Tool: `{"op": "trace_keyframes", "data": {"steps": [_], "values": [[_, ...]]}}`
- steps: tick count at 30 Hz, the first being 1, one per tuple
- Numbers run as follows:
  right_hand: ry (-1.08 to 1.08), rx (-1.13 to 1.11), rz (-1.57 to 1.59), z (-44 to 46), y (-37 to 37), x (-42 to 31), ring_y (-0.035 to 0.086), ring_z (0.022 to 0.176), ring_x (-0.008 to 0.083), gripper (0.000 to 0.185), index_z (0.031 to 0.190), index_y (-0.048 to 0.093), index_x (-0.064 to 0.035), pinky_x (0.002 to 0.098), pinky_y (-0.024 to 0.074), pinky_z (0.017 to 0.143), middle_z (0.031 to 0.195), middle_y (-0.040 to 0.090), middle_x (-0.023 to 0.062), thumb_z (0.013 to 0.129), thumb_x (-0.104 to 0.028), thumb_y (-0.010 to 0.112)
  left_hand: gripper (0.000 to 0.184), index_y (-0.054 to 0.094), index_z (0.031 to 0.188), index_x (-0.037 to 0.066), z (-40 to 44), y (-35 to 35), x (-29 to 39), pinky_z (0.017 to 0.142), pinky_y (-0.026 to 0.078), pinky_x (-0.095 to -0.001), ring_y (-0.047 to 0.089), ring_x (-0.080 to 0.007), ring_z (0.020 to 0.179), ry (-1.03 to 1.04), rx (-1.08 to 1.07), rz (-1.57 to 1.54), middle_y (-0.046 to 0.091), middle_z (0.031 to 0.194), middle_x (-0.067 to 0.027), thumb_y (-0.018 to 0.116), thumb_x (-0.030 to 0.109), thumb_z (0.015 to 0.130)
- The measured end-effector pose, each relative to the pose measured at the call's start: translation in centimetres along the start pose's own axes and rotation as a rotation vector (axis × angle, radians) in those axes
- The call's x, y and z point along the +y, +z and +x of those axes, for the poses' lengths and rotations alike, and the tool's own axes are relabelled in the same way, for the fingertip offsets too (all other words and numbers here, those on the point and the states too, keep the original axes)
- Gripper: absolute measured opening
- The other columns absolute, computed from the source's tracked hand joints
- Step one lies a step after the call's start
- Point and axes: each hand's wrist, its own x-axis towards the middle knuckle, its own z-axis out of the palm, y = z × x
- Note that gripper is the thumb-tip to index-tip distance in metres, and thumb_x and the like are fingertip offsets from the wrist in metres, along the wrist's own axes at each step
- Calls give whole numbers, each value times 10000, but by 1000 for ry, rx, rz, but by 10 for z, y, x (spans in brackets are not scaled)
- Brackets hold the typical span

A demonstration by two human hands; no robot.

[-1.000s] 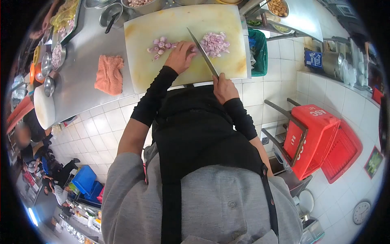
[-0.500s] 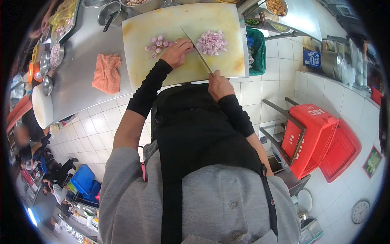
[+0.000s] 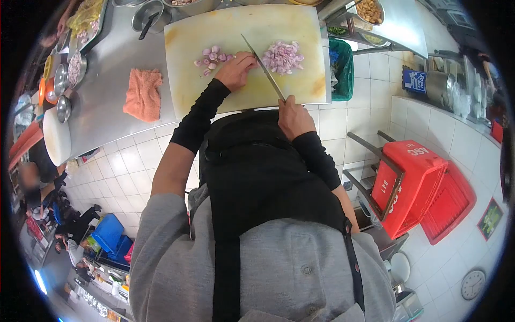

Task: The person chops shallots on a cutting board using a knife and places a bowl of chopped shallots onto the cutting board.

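Note:
My right hand (image 3: 295,119) is closed round the handle of a long knife (image 3: 270,78), whose blade points up and left over a white cutting board (image 3: 247,27). Beside the blade, my left hand (image 3: 236,72) rests on the board with its fingers bent together; what they hold is hidden. Several whole or peeled shallots (image 3: 212,57) lie left of my left hand. A pile of sliced shallots (image 3: 283,57) sits just right of the blade.
An orange cloth (image 3: 143,95) lies on the steel counter (image 3: 107,115) left of the board. Metal bowls (image 3: 63,109) stand farther left. A green-lined bin (image 3: 343,70) is right of the board, and red crates (image 3: 410,188) are at the right. People are at far left.
Compared with one second ago, my left hand and the knife are slightly further left relative to the board. My right hand has shifted a little left too, still holding the knife.

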Motion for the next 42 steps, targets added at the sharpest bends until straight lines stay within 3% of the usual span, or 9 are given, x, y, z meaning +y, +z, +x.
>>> {"op": "trace_keyframes", "data": {"steps": [13,19,22,25,28,31,34,37,42], "values": [[-3,83,59,28,40,8,672,784,541,360,980,489,24,609,545,689,797,663,350,1066,-326,479,205,635,1077,57,-4,2,0,892,538,-434,629,-373,1067,-40,-23,4,649,1150,-141,611,-13,885],[2,107,60,25,28,24,661,765,541,347,969,483,23,616,531,673,789,653,354,1062,-311,501,221,638,1088,86,3,2,12,827,550,-437,634,-364,1031,-11,58,148,647,1123,-101,616,23,876],[25,101,78,14,23,24,656,764,546,336,960,475,19,617,529,669,795,653,355,1063,-299,504,220,635,1088,75,5,8,23,805,554,-429,647,-354,994,-244,28,103,622,1052,-116,646,28,874],[0,115,41,8,28,21,654,758,546,331,956,470,12,618,529,672,783,655,343,1066,-299,499,229,645,1074,48,8,13,34,778,554,-409,673,-340,933,-361,88,-77,611,1008,-155,723,18,861],[-6,115,60,7,31,21,656,758,545,334,961,468,4,615,531,682,778,663,333,1070,-310,490,209,637,1078,50,1,22,40,782,565,-397,678,-319,955,-398,216,-299,600,996,-123,706,38,881],[11,85,33,7,29,20,661,762,540,342,967,468,1,616,534,685,777,668,330,1074,-323,478,185,643,1076,57,-1,9,35,801,571,-388,678,-318,988,-331,158,-280,617,1006,-103,685,30,899],[19,66,0,4,24,18,669,764,532,341,968,471,-2,614,539,681,787,676,326,1074,-326,478,213,668,1117,79,-1,-5,19,850,582,-393,677,-324,1050,-102,15,-9,645,1103,-108,658,7,917],[17,61,-36,1,17,16,678,762,523,331,968,473,-7,610,546,680,780,679,321,1070,-321,484,213,664,1126,91,1,-6,11,864,576,-396,664,-328,1070,-4,-37,24,656,1155,-89,641,24,925],[22,42,-94,-6,1,7,689,756,511,326,974,475,-13,591,559,673,790,686,317,1071,-324,475,291,648,1160,105,-4,-1,-2,884,570,-412,651,-344,1099,31,-90,47,648,1215,-100,606,-21,900]]}}
